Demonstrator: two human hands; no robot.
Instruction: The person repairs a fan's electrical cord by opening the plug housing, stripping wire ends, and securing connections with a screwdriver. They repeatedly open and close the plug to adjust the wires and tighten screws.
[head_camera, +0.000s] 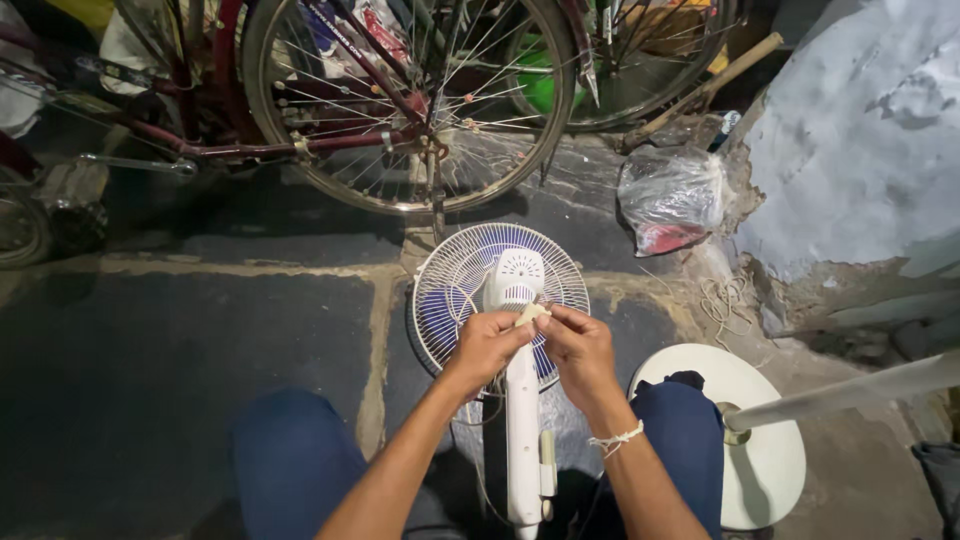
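Fan (500, 300) flat on floor between knees, grille facing away | left hand (487, 345) and right hand (578, 345) pinch small pale piece (531, 314) over motor housing, likely for close work | bicycle wheel (410, 100) beyond

Both forearms come up from the bottom of the view and lean toward each other, so that the left hand (487, 345) and the right hand (578, 345) meet in the middle, with their fingertips almost touching. The left hand shows its back with the fingers curled inward, and the right hand also shows its back, with thumb and first fingers pinched together on something small and pale. The right wrist carries a thin white thread tied around it, and both knees, in blue trousers, are bent under the arms.
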